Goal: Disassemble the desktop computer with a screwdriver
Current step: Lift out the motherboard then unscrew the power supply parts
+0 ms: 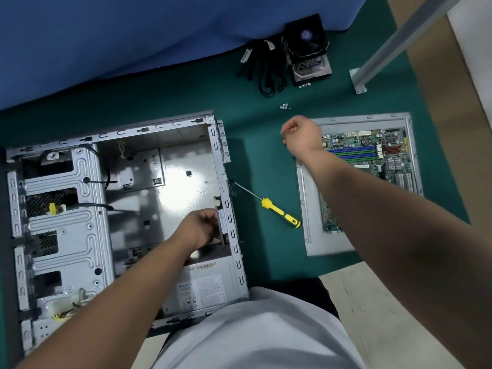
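1. Computer case (149,166): lying open on the green mat, motherboard already out.
2. Left hand (198,229): inside the case at its right wall, gripping a small card or bracket (222,222) (identity unclear).
3. Right hand (302,134): right of the case, fingers curled; whether it pinches a screw, cannot tell.
4. Screwdriver (279,213): just right of the case, unheld.
5. Risk: a tiny screw dropped in transit could roll off and be lost; the gripped part may snag.

My right forearm (372,209) hides the motherboard's (372,153) lower left. I can't tell what my curled right hand (302,134) pinches, if anything. The case (80,235) runs off the frame's left edge; PSU label text (202,288) is unreadable.
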`<state>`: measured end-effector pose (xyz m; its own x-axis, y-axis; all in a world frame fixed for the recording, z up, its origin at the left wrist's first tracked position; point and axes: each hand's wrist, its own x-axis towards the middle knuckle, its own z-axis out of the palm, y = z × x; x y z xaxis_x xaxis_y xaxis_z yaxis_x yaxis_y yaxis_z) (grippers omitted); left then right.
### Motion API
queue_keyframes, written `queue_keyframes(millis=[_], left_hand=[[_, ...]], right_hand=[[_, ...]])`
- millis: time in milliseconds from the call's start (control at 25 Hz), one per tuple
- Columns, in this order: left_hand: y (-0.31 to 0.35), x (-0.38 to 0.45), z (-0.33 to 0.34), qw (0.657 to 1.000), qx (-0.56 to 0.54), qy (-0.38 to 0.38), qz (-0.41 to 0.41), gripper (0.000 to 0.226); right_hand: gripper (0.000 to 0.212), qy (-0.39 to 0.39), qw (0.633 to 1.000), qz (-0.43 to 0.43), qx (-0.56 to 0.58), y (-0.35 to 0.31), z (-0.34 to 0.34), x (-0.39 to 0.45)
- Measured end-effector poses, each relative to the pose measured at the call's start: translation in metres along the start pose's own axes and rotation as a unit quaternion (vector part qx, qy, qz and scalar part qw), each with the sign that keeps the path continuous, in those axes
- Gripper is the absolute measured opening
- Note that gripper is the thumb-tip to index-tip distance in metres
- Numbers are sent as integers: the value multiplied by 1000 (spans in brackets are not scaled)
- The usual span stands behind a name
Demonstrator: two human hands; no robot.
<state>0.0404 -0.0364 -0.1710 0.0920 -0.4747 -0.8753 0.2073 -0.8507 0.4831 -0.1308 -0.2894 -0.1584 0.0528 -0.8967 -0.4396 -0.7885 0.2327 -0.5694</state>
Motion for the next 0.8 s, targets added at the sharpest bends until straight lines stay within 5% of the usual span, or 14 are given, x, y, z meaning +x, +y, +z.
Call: queue_keyframes(millis=[800], left_hand=[[4, -10, 1, 999, 50, -13, -10, 70]], right_hand=[[28, 87, 995, -23, -31, 2, 12, 59]])
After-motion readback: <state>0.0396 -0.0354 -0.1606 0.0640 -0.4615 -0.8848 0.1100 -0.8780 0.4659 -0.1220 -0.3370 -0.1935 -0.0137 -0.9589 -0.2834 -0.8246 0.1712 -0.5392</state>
